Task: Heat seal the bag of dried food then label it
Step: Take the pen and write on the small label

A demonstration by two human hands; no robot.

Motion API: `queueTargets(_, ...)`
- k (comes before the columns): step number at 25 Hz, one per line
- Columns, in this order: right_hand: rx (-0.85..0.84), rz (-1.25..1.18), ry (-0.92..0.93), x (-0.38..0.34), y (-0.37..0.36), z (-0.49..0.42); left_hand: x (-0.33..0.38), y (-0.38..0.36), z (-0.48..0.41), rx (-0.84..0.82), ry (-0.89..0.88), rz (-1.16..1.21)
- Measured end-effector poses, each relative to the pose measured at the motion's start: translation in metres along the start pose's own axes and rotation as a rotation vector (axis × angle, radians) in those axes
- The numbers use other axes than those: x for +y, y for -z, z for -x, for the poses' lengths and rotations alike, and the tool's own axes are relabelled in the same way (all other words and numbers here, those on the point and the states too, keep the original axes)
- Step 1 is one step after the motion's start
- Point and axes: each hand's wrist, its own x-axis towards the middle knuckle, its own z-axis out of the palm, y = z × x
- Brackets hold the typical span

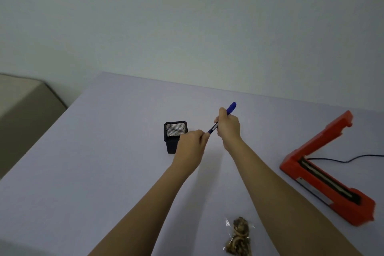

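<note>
Above the pale grey bench, a blue-capped marker pen is gripped by the right hand, while its lower end is pinched by the left hand beside a black mesh pen holder. Near the front edge, a clear plastic bag of dried food is laid flat, with an open orange heat sealer at the right.

Table bearing all items, mesh pen holder centre-left, pen held above the table just right of it (both hands on it), heat sealer far right, lid raised, bag of dried food nearest the viewer, between the forearms.
</note>
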Motion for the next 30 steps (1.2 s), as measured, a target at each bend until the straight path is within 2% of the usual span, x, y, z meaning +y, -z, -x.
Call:
queueTargets(2,-0.004,0.070,-0.007,-0.001,0.002,0.000,0.011,-0.003,0.007,-0.130,0.110,0.089)
queueTargets(5,-0.056,0.083,-0.094,0.002,0.002,0.002,0.018,-0.006,0.011,-0.251,0.381,0.348)
queueTargets(10,-0.144,0.034,-0.181,0.019,-0.018,0.002,0.010,0.002,0.014,-0.251,0.771,0.855)
queueTargets(12,-0.092,-0.056,-0.243,0.026,-0.017,-0.008,0.006,0.013,0.025,-0.320,0.848,1.066)
queueTargets(14,0.002,-0.146,-0.295,0.029,-0.001,-0.024,-0.007,0.018,0.039,-0.352,0.848,1.164)
queueTargets(16,0.001,-0.153,-0.263,0.029,0.011,-0.030,-0.035,0.018,0.050,-0.236,0.818,1.072)
queueTargets(17,-0.041,-0.162,-0.237,0.029,0.011,-0.028,-0.053,0.016,0.052,-0.149,0.771,0.900)
queueTargets(18,-0.093,-0.207,-0.233,0.030,0.007,-0.022,-0.074,0.014,0.054,-0.090,0.696,0.628)
queueTargets(20,-0.181,-0.368,-0.264,0.040,-0.004,-0.009,-0.112,0.010,0.056,-0.074,0.557,0.059)
queueTargets(22,-0.180,-0.524,-0.288,0.058,-0.012,0.005,-0.144,0.007,0.060,-0.095,0.509,-0.193)
queueTargets(25,-0.111,-0.581,-0.246,0.086,-0.015,0.017,-0.172,0.004,0.064,-0.094,0.495,-0.300)
queueTargets(30,-0.054,-0.593,-0.181,0.111,-0.025,0.023,-0.192,-0.005,0.070,-0.060,0.454,-0.272)
